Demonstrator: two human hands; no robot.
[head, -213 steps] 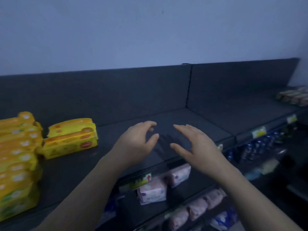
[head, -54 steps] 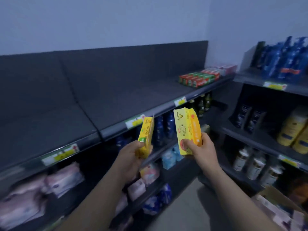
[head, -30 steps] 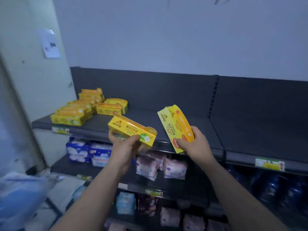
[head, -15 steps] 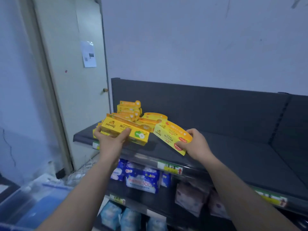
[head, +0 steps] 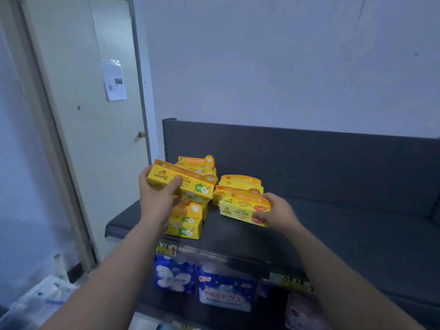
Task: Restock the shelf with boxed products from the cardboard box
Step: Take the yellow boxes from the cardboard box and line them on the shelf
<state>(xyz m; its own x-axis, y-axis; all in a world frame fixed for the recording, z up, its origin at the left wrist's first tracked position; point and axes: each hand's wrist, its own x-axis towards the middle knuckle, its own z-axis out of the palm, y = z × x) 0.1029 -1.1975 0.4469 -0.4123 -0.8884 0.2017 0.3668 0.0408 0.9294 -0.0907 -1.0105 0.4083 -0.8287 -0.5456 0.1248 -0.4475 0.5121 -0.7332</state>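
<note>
My left hand [head: 156, 201] grips a yellow box with a green apple picture [head: 188, 183], held in the air above a stack of like boxes [head: 187, 222] at the left end of the dark top shelf [head: 333, 236]. My right hand [head: 277, 214] holds a yellow box with a red fruit picture [head: 240, 210], its bottom on or just above the shelf, in front of two stacked boxes of the same kind [head: 239, 184]. More yellow boxes [head: 197, 163] stand behind. The cardboard box is out of view.
The shelf surface to the right of the boxes is bare dark board. Below the price-tag rail [head: 238, 260] lie blue-and-white soft packs [head: 223, 289]. A pale door [head: 95, 129] stands to the left, with pale packs on the floor [head: 40, 298].
I have stepped closer to the shelf's left end. My right hand has lowered its box to the shelf in front of the red-fruit stack. My left hand has carried its box over the green-apple stack.
</note>
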